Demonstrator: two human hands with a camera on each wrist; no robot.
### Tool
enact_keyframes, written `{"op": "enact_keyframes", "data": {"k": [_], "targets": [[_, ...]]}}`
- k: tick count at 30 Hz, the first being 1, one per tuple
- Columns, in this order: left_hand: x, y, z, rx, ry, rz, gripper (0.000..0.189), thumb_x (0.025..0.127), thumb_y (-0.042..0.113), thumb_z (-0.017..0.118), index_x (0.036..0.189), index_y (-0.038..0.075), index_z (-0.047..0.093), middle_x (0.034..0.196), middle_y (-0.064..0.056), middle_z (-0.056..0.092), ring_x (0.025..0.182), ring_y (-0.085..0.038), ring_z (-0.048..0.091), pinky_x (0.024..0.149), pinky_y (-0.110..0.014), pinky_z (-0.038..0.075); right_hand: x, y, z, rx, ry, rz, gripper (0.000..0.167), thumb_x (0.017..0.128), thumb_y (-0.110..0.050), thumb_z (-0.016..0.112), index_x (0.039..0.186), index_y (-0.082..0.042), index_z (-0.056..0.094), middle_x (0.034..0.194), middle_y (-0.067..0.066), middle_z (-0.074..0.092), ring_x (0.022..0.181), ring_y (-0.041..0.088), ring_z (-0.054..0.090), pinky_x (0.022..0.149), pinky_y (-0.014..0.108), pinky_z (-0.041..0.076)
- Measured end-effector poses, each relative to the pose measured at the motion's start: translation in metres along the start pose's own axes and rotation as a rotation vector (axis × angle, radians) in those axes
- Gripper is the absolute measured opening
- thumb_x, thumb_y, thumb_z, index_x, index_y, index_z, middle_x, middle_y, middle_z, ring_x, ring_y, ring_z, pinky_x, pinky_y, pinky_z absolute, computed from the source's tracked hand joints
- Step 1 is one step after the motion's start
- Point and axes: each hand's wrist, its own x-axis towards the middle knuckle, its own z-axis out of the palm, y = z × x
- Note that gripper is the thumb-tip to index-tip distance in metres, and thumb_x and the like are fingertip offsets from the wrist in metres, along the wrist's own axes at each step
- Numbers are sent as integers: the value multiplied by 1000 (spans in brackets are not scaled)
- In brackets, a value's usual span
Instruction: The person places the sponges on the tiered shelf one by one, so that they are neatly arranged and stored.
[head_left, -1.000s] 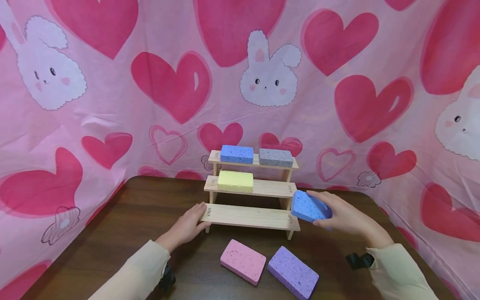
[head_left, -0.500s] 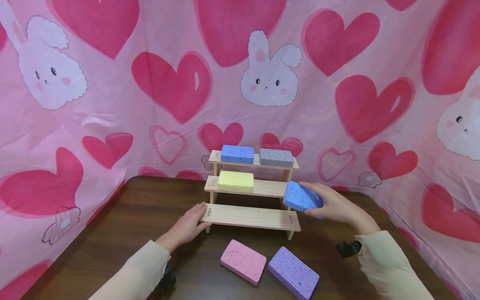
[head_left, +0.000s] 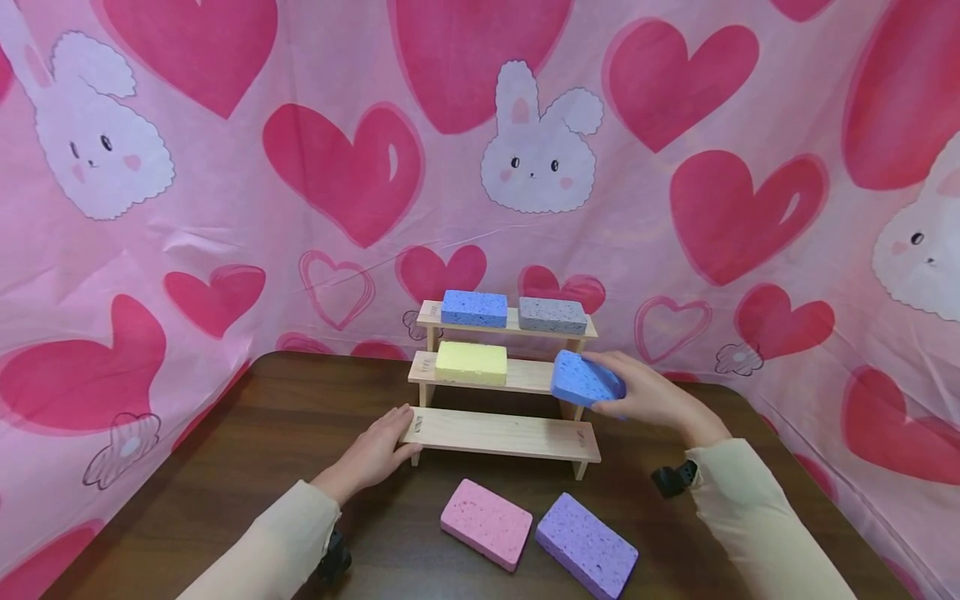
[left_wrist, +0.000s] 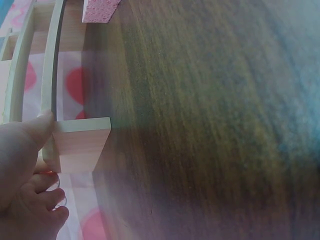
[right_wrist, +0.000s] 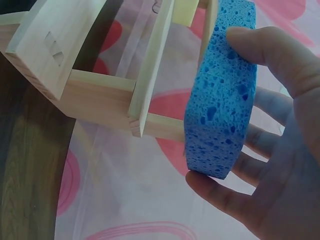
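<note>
My right hand holds a blue sponge by its edges, over the right end of the middle shelf of a three-step wooden rack. In the right wrist view the thumb presses one face of this sponge and the other fingers wrap behind it. My left hand grips the left end of the lowest shelf. The left wrist view has its thumb on the board's edge and curled fingers beside the rack's leg. A yellow sponge lies on the middle shelf's left half.
On the top shelf sit another blue sponge and a grey sponge. A pink sponge and a purple sponge lie on the dark wooden table before the rack. Pink heart-print cloth hangs behind.
My right hand has carried the blue sponge leftward and up, from beside the rack to over the middle shelf's right end. The left hand stays where it was.
</note>
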Motion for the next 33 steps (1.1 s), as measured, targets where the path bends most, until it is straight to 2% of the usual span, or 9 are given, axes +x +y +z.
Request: {"op": "enact_keyframes", "data": {"k": [7,18,25,33], "targets": [[-2,1,-1,-2,-1,2,64,86,24,66,138,-1,39,143,-19,32,132,-36,26,103,-52,26,13,2,3,8,-11,13,76,75,-25,75,140,-12,38,130,17,43,111,34,42,89,56,40],[-3,2,-1,16,16,19,62,86,22,66,135,-4,41,142,-21,34,131,-37,27,102,-53,26,38,5,14,-13,-34,-46,73,75,-28,73,139,-10,42,135,18,39,118,36,37,92,57,37],[-2,2,-1,14,17,19,61,86,22,66,135,-4,41,142,-20,34,131,-37,28,102,-53,26,49,2,21,-20,-56,-25,71,76,-25,72,139,-9,41,139,22,34,121,39,33,94,58,34],[-3,4,-1,5,13,13,62,85,21,66,136,-3,40,142,-20,34,131,-37,27,102,-53,26,57,2,30,-60,-54,-64,66,78,-24,69,136,-7,45,134,19,40,119,37,35,96,56,33]]}}
